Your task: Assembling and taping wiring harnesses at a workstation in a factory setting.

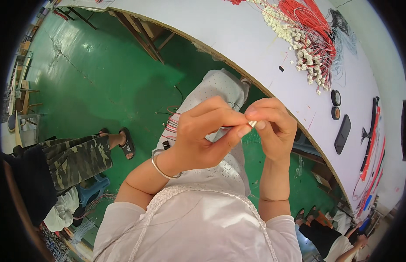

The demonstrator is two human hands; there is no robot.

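Note:
Above my lap, both hands meet at a small white wire connector (252, 123), which is mostly covered by fingertips. My left hand (207, 131) is closed, thumb and forefinger pinching beside the connector. From the other side my right hand (273, 124) grips it between thumb and fingers. Thin red and black wires (172, 124) stick out behind my left hand and over my leg; whether they run into this connector is hidden by the hand. A small black piece (166, 144) hangs near my left wrist.
A white table (242, 32) curves along the far and right side, bearing white connectors (310, 65), red wires (301, 15), tape rolls (336, 98) and a black phone (342, 134). One person (76, 161) is at the left, another (329, 240) at the lower right.

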